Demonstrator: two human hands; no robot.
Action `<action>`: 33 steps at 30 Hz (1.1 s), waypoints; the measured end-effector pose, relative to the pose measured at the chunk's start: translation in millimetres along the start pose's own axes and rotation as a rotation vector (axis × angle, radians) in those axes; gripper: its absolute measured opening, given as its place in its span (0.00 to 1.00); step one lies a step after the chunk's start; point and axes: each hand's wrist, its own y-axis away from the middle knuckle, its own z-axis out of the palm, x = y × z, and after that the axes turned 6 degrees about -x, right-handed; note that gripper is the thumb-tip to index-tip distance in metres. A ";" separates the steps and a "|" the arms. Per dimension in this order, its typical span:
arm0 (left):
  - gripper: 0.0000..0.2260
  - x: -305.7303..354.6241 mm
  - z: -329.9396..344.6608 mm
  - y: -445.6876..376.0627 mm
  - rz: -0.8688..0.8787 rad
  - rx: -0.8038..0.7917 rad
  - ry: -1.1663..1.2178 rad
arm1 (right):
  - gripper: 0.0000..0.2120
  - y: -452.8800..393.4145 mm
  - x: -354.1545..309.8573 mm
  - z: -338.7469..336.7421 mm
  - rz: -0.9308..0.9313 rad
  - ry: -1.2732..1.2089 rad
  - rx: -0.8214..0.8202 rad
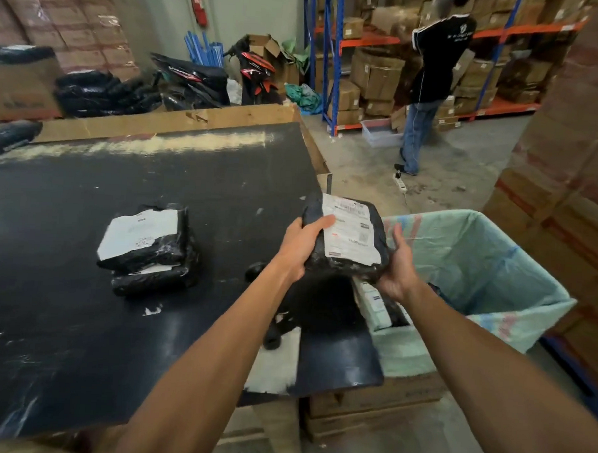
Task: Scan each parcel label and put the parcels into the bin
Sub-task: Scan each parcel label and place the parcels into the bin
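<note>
A black-wrapped parcel [350, 239] with a white label facing up is held above the table's right edge, between both hands. My left hand [302, 242] grips its left side with the thumb on the label. My right hand [397, 266] cups its right lower corner. Two more black parcels [149, 243] with white labels lie stacked on the black table [81, 319]. The bin [487, 268], lined with a pale green sack, stands just right of the table; labelled parcels [376, 303] lie inside it. A black scanner-like object [276, 328] sits on the table below the held parcel, mostly hidden.
A person in a black shirt [435, 61] stands at the blue-and-orange shelving [332, 56] at the back. A pile of black parcels [101, 92] and a motorbike [201, 78] are behind the table. Wrapped cartons [574, 170] rise at the right. A power strip [400, 182] lies on the floor.
</note>
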 end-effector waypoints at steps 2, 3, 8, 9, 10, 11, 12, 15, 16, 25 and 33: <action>0.25 -11.3 24.1 -25.1 -0.072 -0.027 -0.142 | 0.30 -6.2 -24.7 -21.5 0.017 0.091 0.044; 0.24 -16.9 37.8 -37.6 -0.103 -0.029 -0.229 | 0.26 -8.8 -36.4 -35.5 0.032 0.156 0.099; 0.21 -49.7 69.8 -91.5 0.086 0.231 -0.919 | 0.18 -11.7 -86.9 -107.8 0.080 0.310 0.320; 0.21 -56.6 67.4 -98.4 0.142 0.242 -1.056 | 0.17 -13.4 -96.2 -121.4 0.075 0.358 0.381; 0.22 -63.7 62.4 -103.4 0.174 0.225 -1.176 | 0.18 -17.2 -104.5 -136.4 0.064 0.439 0.468; 0.23 -71.2 57.8 -108.3 0.184 0.198 -1.286 | 0.21 -21.8 -113.5 -151.2 0.058 0.555 0.573; 0.24 -79.3 53.4 -112.2 0.174 0.174 -1.383 | 0.25 -26.0 -121.7 -163.8 0.063 0.691 0.666; 0.27 -97.5 48.9 -119.3 0.168 0.219 -1.521 | 0.40 -33.5 -138.6 -191.1 0.192 1.154 0.782; 0.27 -101.7 50.7 -122.7 0.177 0.249 -1.529 | 0.41 -36.8 -141.5 -199.7 0.253 1.278 0.777; 0.27 -110.0 48.2 -128.3 0.178 0.301 -1.551 | 0.36 -73.2 -103.3 -246.6 0.482 1.197 0.619; 0.27 -111.8 45.1 -129.7 0.176 0.315 -1.544 | 0.30 -73.8 -104.2 -259.8 0.675 1.465 0.643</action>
